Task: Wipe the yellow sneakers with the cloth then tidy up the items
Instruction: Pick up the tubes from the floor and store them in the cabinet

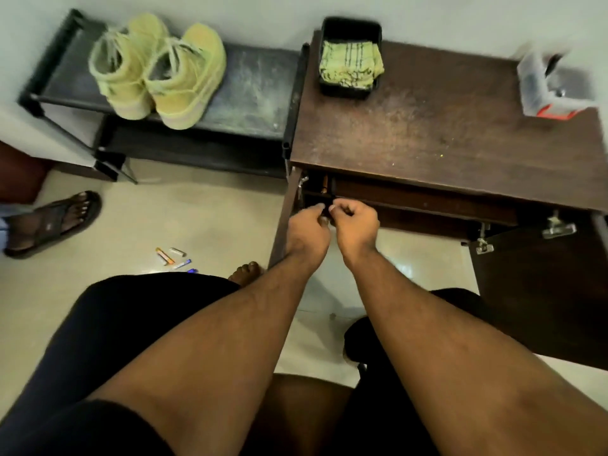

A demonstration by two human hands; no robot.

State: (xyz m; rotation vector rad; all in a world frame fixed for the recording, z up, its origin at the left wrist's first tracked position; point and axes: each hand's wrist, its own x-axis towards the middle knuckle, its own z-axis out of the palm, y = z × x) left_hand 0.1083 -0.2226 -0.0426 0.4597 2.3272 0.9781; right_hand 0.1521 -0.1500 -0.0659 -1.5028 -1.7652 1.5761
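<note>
Yellow high-top sneakers (158, 72) sat at the black rack's (256, 90) left end; left hand (307, 230) and right hand (355, 225) were curled together at the brown cabinet's (444, 133) front edge, grip unclear.

Looking down from the head cam: my left hand (307, 230) and right hand (354, 225) are side by side, fingers curled, right at the dark opening under the brown cabinet (427, 133) top. Can't tell if I'm pinching anything. The yellow sneakers (158, 74) sit together on the black shoe rack (250, 90) to the left. The folded cloth (350, 64) lies in a black tray (351, 26) on the cabinet's back corner. A few pens (174, 258) are on the floor.
</note>
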